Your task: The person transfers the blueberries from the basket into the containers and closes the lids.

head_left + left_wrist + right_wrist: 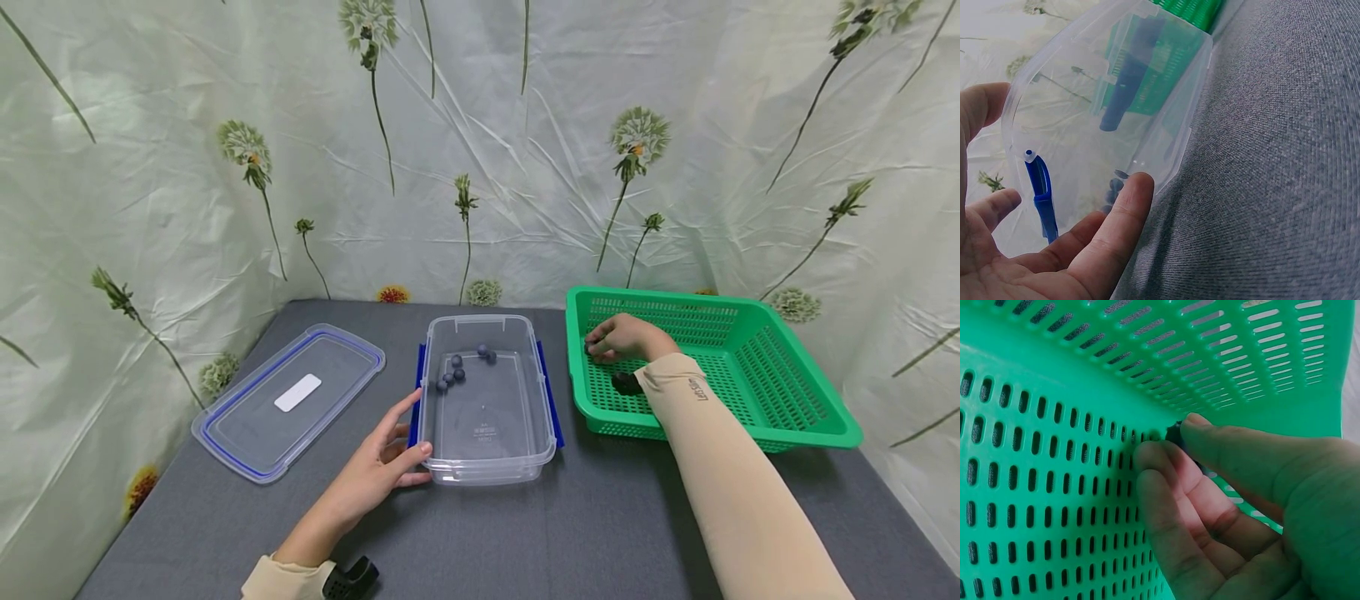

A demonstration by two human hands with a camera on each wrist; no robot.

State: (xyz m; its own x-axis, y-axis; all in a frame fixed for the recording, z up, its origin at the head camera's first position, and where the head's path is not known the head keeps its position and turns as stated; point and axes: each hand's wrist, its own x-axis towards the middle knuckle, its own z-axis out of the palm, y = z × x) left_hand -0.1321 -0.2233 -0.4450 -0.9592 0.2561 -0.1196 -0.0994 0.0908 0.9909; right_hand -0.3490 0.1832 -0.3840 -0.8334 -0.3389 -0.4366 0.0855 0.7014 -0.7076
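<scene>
A clear plastic container (517, 400) with blue side clips stands in the middle of the table, without its lid. Several blueberries (458, 374) lie inside it towards the left. My left hand (378, 458) holds the container's near left corner, thumb at the rim and fingers along the side; the left wrist view shows this hand (1079, 250) around the corner. Inside the green basket (806, 383), at its left end, my right hand (624, 337) pinches a dark blueberry (1174, 432) between thumb and fingers. The fingers partly hide that berry.
A clear lid (247, 417) with a blue seal and a white label lies flat left of the container. The grey tabletop (480, 542) runs back to a flower-printed curtain (525, 167). The slotted basket walls rise around the right hand.
</scene>
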